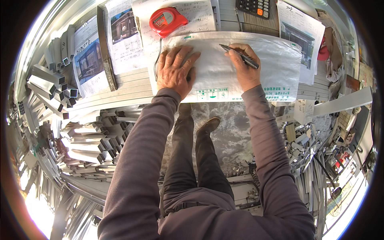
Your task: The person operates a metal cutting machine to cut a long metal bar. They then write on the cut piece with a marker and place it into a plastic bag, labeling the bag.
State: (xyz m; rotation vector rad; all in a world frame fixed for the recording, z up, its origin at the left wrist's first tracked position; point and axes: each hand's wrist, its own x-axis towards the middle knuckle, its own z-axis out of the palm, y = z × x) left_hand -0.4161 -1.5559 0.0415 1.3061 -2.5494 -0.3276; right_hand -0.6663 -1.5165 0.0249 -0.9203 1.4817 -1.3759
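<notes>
A white plastic sack (276, 66) with green print along its near edge lies flat on the bench in front of me. My left hand (176, 70) rests on the sack's left part, palm down with its fingers spread. In my right hand (246, 68) a black marker pen (249, 61) is gripped, its tip pointing up and left, close to the sack's surface. Whether the tip touches cannot be made out. Beyond my left hand a red tape measure (168, 22) sits on a handwritten sheet (200, 16), with a thin dark cord running down from it.
Printed sheets with pictures of pavilions (90, 60) lie at the left, another sheet (300, 40) at the right. A calculator (256, 7) is at the back. Stacked metal tubes (90, 140) fill the left side. Metal offcuts (300, 140) and a long flat bar (344, 101) are at the right.
</notes>
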